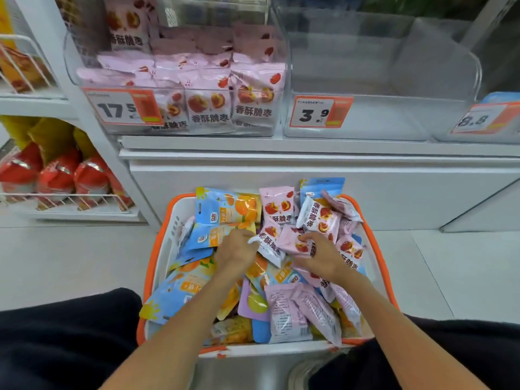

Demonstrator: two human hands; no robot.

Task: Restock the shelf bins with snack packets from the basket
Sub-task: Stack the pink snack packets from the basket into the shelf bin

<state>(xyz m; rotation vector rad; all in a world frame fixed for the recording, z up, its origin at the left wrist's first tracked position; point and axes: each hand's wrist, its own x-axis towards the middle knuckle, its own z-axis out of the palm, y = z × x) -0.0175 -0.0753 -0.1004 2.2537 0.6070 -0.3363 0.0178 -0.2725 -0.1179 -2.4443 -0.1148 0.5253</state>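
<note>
Both hands in basket (157, 257): left hand (235, 250) pinching a pink packet (267, 246), right hand (319, 256) gripping another (295, 243). Light, crinkly, slippery pouches (likely brittle contents); best gripped by sealed edges.

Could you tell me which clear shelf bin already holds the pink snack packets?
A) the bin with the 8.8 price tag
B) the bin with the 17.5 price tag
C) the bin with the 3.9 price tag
B: the pink packets fill the clear bin behind the 17.5 price tag, while the bin with the 3.9 tag shows no packets.
</note>
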